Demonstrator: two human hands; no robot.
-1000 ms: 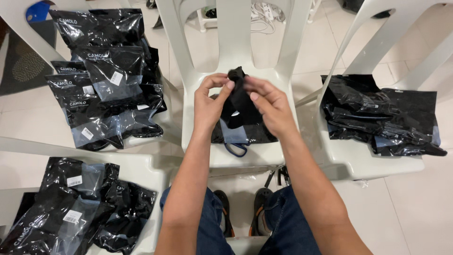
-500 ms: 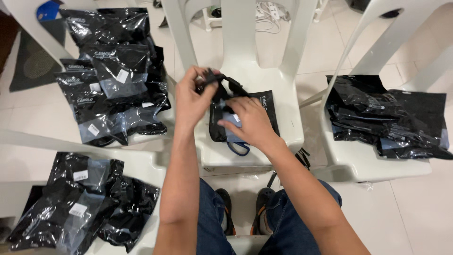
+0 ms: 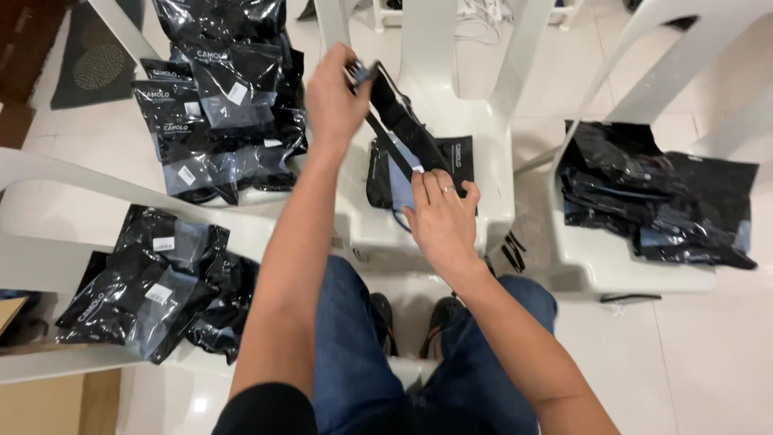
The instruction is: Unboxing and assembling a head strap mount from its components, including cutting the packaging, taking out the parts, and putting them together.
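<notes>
My left hand (image 3: 336,95) is raised over the white plastic chair (image 3: 491,129) in front of me and grips the top end of a black strap-like item (image 3: 396,113). The item slants down to my right hand (image 3: 441,219), which pinches its lower end over a black plastic packet (image 3: 460,157) lying on the seat. A bluish part shows under the strap by my right fingers.
Several black plastic packets are piled on a chair at upper left (image 3: 217,97), more on a chair at lower left (image 3: 153,282), and a heap of black bags on the right chair (image 3: 652,201). My jeans-clad legs (image 3: 354,346) and shoes are below.
My left hand has lifted up and to the left, pulling the black item out long. My right hand has dropped down onto the packet on the seat.
</notes>
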